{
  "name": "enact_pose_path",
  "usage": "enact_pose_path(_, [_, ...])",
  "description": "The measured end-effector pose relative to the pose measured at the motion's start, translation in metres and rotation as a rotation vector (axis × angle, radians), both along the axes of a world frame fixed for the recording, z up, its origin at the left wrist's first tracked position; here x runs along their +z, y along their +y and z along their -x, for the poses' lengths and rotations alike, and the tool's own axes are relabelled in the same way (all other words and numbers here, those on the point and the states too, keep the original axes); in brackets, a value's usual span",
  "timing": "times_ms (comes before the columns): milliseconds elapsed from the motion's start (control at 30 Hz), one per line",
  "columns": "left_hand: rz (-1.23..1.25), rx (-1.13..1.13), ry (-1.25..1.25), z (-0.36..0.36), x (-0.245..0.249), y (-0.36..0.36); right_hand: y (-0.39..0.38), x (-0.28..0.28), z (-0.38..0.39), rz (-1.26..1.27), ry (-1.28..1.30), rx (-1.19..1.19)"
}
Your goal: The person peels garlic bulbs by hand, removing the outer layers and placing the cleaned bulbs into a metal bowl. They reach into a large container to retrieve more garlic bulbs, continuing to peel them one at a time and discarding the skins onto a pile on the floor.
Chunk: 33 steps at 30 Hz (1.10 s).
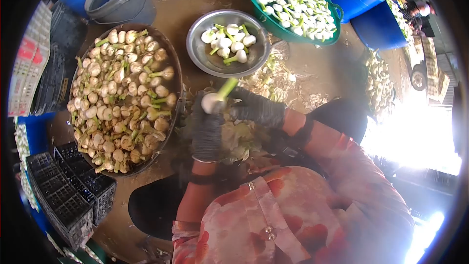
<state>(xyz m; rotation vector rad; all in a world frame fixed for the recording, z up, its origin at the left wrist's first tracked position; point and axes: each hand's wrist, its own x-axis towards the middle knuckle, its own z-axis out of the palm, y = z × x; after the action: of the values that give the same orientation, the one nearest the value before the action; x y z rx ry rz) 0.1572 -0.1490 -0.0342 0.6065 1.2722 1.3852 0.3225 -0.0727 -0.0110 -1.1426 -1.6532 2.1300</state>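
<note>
Dirt floor (322, 68) everywhere, no tabletop at all, with the person sitting low and everything laid out in reach around a steel bowl (205, 61) straight ahead.

Both gloved hands meet just this side of the bowl, clamped on a single bulb (213, 102). The left hand (207, 129) wraps it from underneath. The right hand (256, 108) comes in from the right, fingers closed on it where the stalk starts. The bulb's long axis runs diagonally: white round end low and toward the left hand, green stalk angled up and away, pointing pretty much at the bowl's near rim. Stalk tip and rim are close but not touching (as far as I can tell).

The bowl holds a small pile of clean white bulbs and has plenty of bare metal around them. Left of the bowl, nearly touching it, is a big round tray (177, 80) heaped with dirtier bulbs, so that one sits closer to the left hand. Beyond the bowl to the right is a green basket (250, 7) full of white ones, a longer stretch for either arm. Peelings (271, 80) litter the floor just right of the bowl. A grey bucket (122, 2) stands beyond the tray, and black crates (73, 190) sit well back to the left. The gap between hands and bowl is open.
</note>
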Motion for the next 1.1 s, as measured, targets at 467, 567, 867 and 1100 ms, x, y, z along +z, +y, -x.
enact_pose_path(467, [0.099,0.060,-0.311,0.015,-0.008,-0.015,0.205,0.033,-0.017,-0.954,-0.723,-0.428])
enact_pose_path(567, [0.100,0.157,-0.206,0.022,-0.016,-0.015,0.198,0.031,0.029,-0.854,-1.030,0.057])
enact_pose_path(867, [0.109,0.097,-0.097,0.048,-0.013,-0.005,0.150,-0.054,0.250,-1.063,-0.577,0.552])
enact_pose_path(1100, [0.221,0.150,-0.253,0.049,-0.023,-0.001,0.134,-0.098,0.270,-1.002,-0.703,0.607])
